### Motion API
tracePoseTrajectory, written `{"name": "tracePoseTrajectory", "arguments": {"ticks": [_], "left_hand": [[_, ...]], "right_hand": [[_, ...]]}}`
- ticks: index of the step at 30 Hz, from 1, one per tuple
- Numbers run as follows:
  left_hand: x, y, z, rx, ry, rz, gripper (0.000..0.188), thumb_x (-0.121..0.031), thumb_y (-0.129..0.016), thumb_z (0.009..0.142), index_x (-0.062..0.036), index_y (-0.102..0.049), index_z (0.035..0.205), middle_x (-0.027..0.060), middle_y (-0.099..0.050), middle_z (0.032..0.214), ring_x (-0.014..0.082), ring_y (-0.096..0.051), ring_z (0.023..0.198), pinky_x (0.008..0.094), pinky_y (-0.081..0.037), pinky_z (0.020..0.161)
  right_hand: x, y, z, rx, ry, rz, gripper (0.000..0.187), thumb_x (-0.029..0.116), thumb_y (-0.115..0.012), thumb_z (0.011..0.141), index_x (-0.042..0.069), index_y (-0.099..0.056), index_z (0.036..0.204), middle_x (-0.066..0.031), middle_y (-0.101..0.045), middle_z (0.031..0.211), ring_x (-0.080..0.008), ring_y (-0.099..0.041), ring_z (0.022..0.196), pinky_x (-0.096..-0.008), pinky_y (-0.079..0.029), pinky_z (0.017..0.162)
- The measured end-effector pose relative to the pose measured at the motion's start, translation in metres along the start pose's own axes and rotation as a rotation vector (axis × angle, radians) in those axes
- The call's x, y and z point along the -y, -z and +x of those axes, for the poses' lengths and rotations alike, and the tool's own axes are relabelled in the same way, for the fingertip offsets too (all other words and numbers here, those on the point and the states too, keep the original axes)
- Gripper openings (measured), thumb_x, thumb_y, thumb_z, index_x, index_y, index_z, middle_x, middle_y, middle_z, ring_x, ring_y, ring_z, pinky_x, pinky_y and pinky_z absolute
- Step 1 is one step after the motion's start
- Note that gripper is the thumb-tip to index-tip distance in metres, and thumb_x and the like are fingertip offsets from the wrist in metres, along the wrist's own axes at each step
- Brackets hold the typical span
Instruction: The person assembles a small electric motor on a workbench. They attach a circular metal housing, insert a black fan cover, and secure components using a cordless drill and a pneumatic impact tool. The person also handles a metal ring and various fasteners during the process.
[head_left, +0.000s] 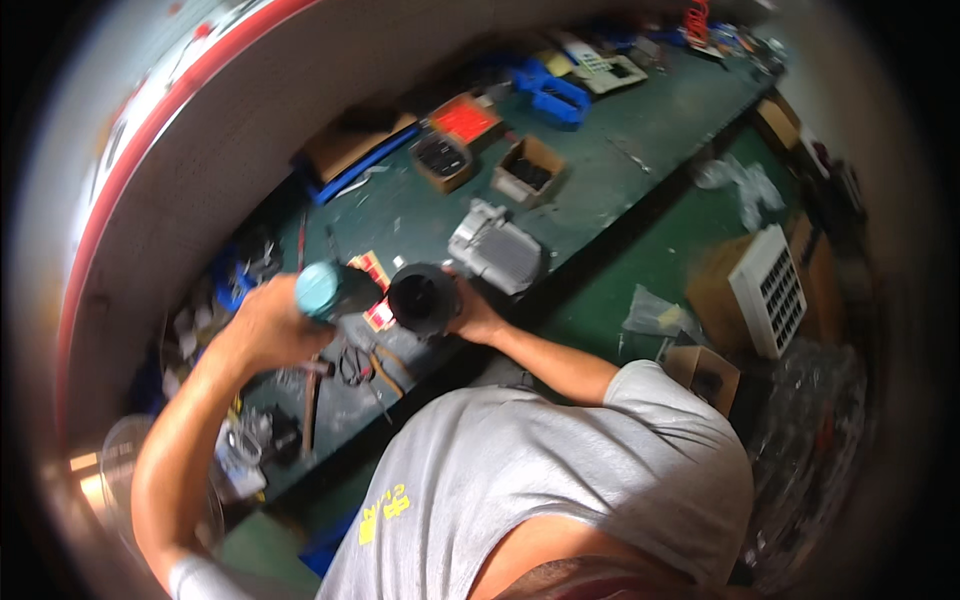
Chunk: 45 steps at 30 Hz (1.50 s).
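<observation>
Green workbench (pixel 640 130) (cluttered) bears cardboard boxes (pixel 527 170), grey motor (pixel 497 250).

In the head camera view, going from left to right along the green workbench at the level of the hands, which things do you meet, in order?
Left hand → teal-headed tool it grips → black round part → right hand touching that part → grey finned motor.

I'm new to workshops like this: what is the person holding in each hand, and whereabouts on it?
The left hand grips a teal-ended power tool around its body. The right hand steadies a black cylindrical part by its right side.
</observation>
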<state>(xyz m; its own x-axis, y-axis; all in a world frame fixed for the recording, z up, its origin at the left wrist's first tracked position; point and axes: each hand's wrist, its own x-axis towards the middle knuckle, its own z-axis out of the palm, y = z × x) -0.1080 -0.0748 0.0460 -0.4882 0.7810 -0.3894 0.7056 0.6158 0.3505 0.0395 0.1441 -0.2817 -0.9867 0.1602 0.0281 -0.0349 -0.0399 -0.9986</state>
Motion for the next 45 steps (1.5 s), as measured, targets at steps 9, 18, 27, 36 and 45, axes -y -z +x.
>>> {"name": "tracePoseTrajectory", "arguments": {"ticks": [9,18,27,36,45], "left_hand": [[0.003,0.018,-0.002,0.084,0.168,-0.394,0.028,-0.015,-0.077,0.09,-0.0021,-0.066,0.113,0.0127,-0.073,0.098,0.0226,-0.07,0.094,0.0415,-0.056,0.085],[0.035,-0.05,-0.053,-0.404,0.07,-0.713,0.043,-0.009,-0.079,0.087,-0.007,-0.065,0.128,0.0086,-0.072,0.114,0.0179,-0.066,0.11,0.037,-0.055,0.098],[0.088,-0.26,-0.057,-0.581,0.289,-0.806,0.043,-0.017,-0.077,0.085,-0.0023,-0.064,0.124,0.0193,-0.072,0.111,0.0237,-0.07,0.105,0.0357,-0.052,0.093],[0.125,-0.379,-0.019,-0.522,0.436,-0.389,0.07,-0.007,-0.077,0.075,-0.0055,-0.048,0.138,0.0216,-0.063,0.126,0.0433,-0.058,0.119,0.051,-0.046,0.101],[0.16,-0.397,0.019,-0.246,0.516,-0.022,0.079,-0.011,-0.086,0.069,-0.0101,-0.049,0.138,0.015,-0.061,0.123,0.0359,-0.056,0.122,0.0475,-0.042,0.105]], "right_hand": [[-0.036,0.01,0.002,0.004,-0.113,-0.221,0.071,0.012,-0.083,0.08,0.002,-0.046,0.14,-0.0154,-0.06,0.133,-0.0282,-0.058,0.125,-0.0384,-0.045,0.107],[-0.032,0.01,0.001,0.056,-0.014,-0.347,0.063,0.012,-0.078,0.084,0.003,-0.048,0.139,-0.0156,-0.062,0.132,-0.0285,-0.059,0.124,-0.0377,-0.045,0.106],[-0.017,0.007,-0.006,0.08,-0.159,-0.148,0.051,0.007,-0.078,0.085,0.004,-0.06,0.132,-0.0081,-0.068,0.123,-0.0188,-0.064,0.112,-0.0331,-0.055,0.09],[0.028,0.007,0.01,0.008,-0.01,-0.536,0.067,0.012,-0.083,0.077,0.004,-0.054,0.136,-0.0172,-0.06,0.138,-0.0294,-0.057,0.131,-0.0385,-0.045,0.11],[0.015,0.014,0.011,0.133,-0.275,-0.252,0.083,0.023,-0.086,0.077,0.006,-0.046,0.148,-0.0135,-0.053,0.144,-0.0256,-0.049,0.137,-0.0353,-0.038,0.116]]}}
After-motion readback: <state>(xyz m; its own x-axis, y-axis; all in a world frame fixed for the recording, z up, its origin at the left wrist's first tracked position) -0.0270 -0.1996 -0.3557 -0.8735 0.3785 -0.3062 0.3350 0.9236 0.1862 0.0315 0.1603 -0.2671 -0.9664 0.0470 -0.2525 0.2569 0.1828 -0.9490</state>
